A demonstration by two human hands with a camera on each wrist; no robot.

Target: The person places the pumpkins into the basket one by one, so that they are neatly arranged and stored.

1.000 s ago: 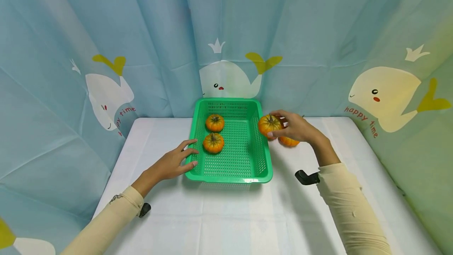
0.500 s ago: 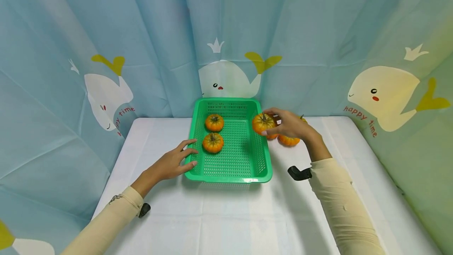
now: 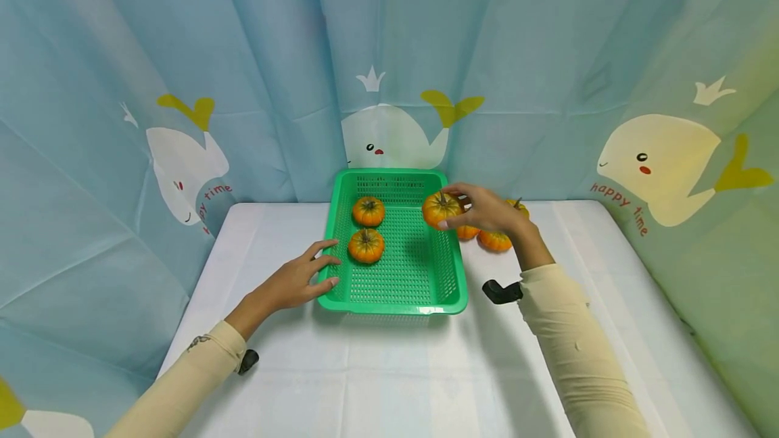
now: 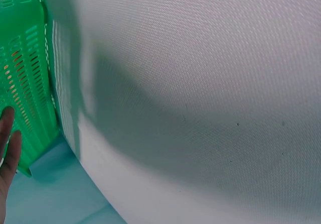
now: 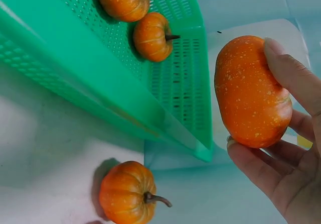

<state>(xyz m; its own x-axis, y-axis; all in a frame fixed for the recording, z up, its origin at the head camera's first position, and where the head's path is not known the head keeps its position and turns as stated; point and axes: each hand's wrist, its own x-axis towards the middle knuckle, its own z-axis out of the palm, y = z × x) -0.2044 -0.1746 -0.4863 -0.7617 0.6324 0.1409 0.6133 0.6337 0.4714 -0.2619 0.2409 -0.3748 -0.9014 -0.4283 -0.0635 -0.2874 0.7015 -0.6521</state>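
Note:
My right hand (image 3: pixel 483 209) grips a small orange pumpkin (image 3: pixel 441 209) between thumb and fingers, above the right rim of the green plastic basket (image 3: pixel 394 307). In the right wrist view the held pumpkin (image 5: pixel 253 91) is seen from below, thumb on one side and fingers on the other. Inside the basket, toward its left wall, sit two more pumpkins, a rear one (image 3: pixel 368 211) and a front one (image 3: pixel 366 246). My left hand (image 3: pixel 298 278) rests at the basket's left rim with its fingers spread and slightly bent; only some fingers (image 4: pixel 11 156) show in the left wrist view.
Right of the basket, on the white-covered table (image 3: pixel 389 377), lie several pumpkins: one by the wall (image 3: pixel 467 232), one nearer (image 3: pixel 495 241) and one partly hidden behind the right hand (image 3: pixel 518 207). A blue curtain (image 3: pixel 262 86) with whale prints stands behind the table.
My right hand has carried the pumpkin leftward, from beside the basket's right wall to over its rim. More of the pumpkins behind that hand now shows. The left hand stays put.

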